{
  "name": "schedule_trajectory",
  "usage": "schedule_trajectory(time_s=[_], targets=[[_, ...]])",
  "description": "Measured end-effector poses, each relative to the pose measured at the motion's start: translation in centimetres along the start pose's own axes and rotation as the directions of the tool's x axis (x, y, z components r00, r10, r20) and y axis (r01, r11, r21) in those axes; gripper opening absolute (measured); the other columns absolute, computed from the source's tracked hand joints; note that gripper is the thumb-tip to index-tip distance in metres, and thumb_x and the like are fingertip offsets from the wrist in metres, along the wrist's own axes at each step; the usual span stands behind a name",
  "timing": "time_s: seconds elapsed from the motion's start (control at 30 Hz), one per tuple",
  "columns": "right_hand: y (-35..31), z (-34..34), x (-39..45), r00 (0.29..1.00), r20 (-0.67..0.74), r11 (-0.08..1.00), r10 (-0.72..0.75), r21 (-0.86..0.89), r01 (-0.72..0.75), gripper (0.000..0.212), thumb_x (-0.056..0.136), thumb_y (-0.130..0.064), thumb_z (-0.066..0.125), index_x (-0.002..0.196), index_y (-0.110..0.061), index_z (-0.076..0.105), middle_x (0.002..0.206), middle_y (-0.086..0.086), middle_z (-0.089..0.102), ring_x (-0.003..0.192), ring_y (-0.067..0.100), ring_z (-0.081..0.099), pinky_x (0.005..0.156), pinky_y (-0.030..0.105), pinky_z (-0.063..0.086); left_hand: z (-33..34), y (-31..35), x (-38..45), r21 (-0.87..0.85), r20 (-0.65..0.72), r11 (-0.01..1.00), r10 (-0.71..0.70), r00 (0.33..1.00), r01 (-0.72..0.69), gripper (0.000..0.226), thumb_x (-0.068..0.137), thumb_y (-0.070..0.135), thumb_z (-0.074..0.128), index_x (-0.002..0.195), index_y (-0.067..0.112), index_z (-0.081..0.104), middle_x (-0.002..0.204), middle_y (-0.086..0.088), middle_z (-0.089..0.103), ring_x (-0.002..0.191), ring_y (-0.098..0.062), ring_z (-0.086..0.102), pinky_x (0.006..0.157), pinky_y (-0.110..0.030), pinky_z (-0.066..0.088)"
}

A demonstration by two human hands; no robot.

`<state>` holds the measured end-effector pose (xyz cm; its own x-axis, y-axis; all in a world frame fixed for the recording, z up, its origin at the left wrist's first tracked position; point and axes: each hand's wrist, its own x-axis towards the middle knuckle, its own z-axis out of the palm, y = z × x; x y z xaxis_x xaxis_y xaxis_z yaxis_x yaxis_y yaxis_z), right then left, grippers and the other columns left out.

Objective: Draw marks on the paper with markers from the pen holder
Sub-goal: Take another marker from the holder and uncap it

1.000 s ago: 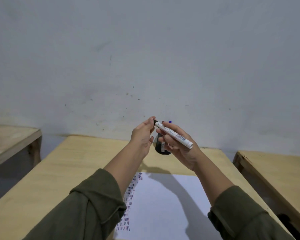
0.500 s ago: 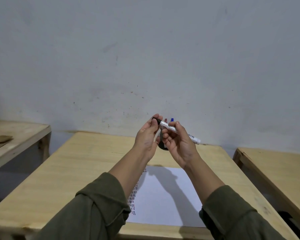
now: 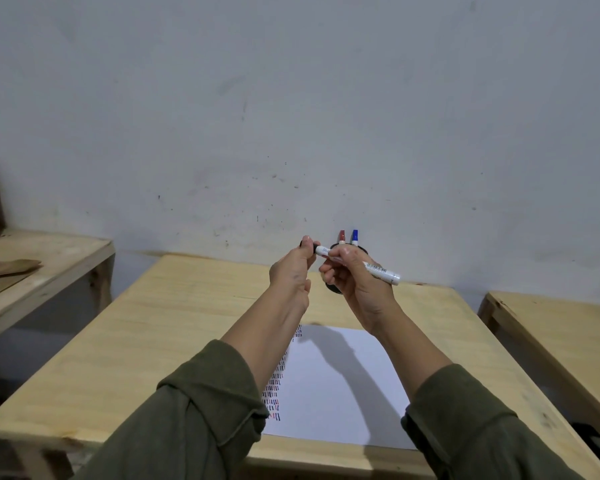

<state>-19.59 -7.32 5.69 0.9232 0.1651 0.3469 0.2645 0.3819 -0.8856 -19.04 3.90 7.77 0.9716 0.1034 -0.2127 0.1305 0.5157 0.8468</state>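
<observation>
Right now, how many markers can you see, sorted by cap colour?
Black-capped marker, held in both hands above the table: 1
Red-capped marker, standing in the pen holder: 1
Blue-capped marker, standing in the pen holder: 1
Total: 3 markers. The pen holder is mostly hidden behind the hands, so any shorter ones inside cannot be seen.

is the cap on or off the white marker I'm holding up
On, or barely parting. The left hand pinches the black cap against the end of the white marker held by the right hand; no tip shows.
</observation>
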Motion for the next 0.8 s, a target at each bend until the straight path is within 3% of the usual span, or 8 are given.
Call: schedule_trajectory(time_s=[0.2,0.3,0.37,0.47,0.53,0.63,0.7,0.8], targets=[[1.7,0.1,-1.0,0.999,0.033,0.986,-0.013,-0.168,0.018,0.020,0.089,-0.023,0.053,0.084,-0.012,0.069,0.074,0.010,0.063,0.064,0.016,0.059,0.069,0.025,0.049,-2.0,-0.1,0.5,-0.070,-0.097,0.994,-0.091,0.991,0.084,0.020,0.089,0.036,0.058,0.074,0.022,0.057,0.091,0.010,0.067,0.102,-0.006,0.059,0.085,-0.032,0.031],[2.4,-0.6,-2.1,0.999,0.027,0.983,0.026,-0.180,-0.021,0.020,0.088,-0.024,0.055,0.090,-0.013,0.071,0.075,0.010,0.063,0.064,0.016,0.058,0.069,0.025,0.050,-5.2,0.5,1.2,-0.011,-0.290,1.000,0.023,0.957,-0.028,0.018,0.085,0.035,0.064,0.089,0.018,0.064,0.093,0.009,0.069,0.100,-0.008,0.061,0.100,-0.031,0.037],[2.7,-1.1,-2.8,0.997,0.023,0.986,0.067,-0.157,-0.062,0.018,0.093,-0.018,0.052,0.099,-0.013,0.068,0.074,0.011,0.063,0.063,0.017,0.057,0.068,0.026,0.051,-7.3,0.2,1.0,0.144,-0.290,0.986,0.128,0.948,-0.089,0.027,0.085,0.033,0.065,0.105,0.014,0.067,0.092,0.007,0.067,0.098,-0.007,0.057,0.100,-0.030,0.041],[3.8,-1.1,-3.5,0.990,-0.008,0.983,0.139,-0.117,-0.139,0.015,0.093,-0.007,0.052,0.100,-0.011,0.064,0.071,0.011,0.063,0.061,0.018,0.056,0.065,0.025,0.051,-9.2,-1.9,0.2,0.310,-0.207,0.944,0.185,0.961,-0.115,0.019,0.085,0.025,0.066,0.102,0.017,0.066,0.094,0.001,0.065,0.094,-0.012,0.056,0.063,-0.018,0.045],[4.7,-0.9,-3.9,0.986,-0.030,0.981,0.165,-0.101,-0.167,0.015,0.089,-0.003,0.055,0.091,-0.011,0.068,0.070,0.009,0.063,0.060,0.018,0.055,0.062,0.024,0.049,-10.4,-3.7,0.2,0.420,-0.195,0.901,0.211,0.958,-0.113,0.012,0.083,0.024,0.068,0.094,0.018,0.068,0.089,0.000,0.067,0.087,-0.013,0.060,0.050,-0.015,0.045],[6.0,-1.0,-4.4,0.976,-0.077,0.978,0.202,-0.036,-0.205,0.022,0.086,0.000,0.058,0.082,-0.015,0.072,0.064,0.002,0.062,0.059,0.014,0.055,0.060,0.020,0.047,-12.2,-6.0,0.6,0.596,-0.200,0.798,0.252,0.947,-0.086,0.006,0.079,0.029,0.071,0.083,0.025,0.070,0.082,0.006,0.070,0.073,-0.010,0.065,0.071,-0.020,0.057],[6.7,-1.2,-4.5,0.968,-0.122,0.975,0.218,-0.008,-0.221,0.018,0.087,-0.003,0.058,0.080,-0.015,0.070,0.062,0.000,0.060,0.056,0.011,0.052,0.058,0.018,0.044,-13.0,-7.0,0.9,0.728,-0.173,0.682,0.290,0.941,-0.076,0.008,0.078,0.033,0.070,0.083,0.027,0.071,0.078,0.009,0.069,0.081,-0.013,0.068,0.085,-0.033,0.055],[7.7,-1.4,-4.6,0.950,-0.202,0.970,0.237,-0.002,-0.242,0.014,0.091,-0.016,0.055,0.080,-0.012,0.063,0.057,-0.002,0.056,0.051,0.008,0.049,0.051,0.017,0.041,-13.6,-7.6,0.9,0.838,-0.123,0.539,0.339,0.933,-0.086,0.011,0.079,0.034,0.067,0.086,0.028,0.071,0.081,0.010,0.070,0.096,-0.017,0.065,0.091,-0.037,0.049]])
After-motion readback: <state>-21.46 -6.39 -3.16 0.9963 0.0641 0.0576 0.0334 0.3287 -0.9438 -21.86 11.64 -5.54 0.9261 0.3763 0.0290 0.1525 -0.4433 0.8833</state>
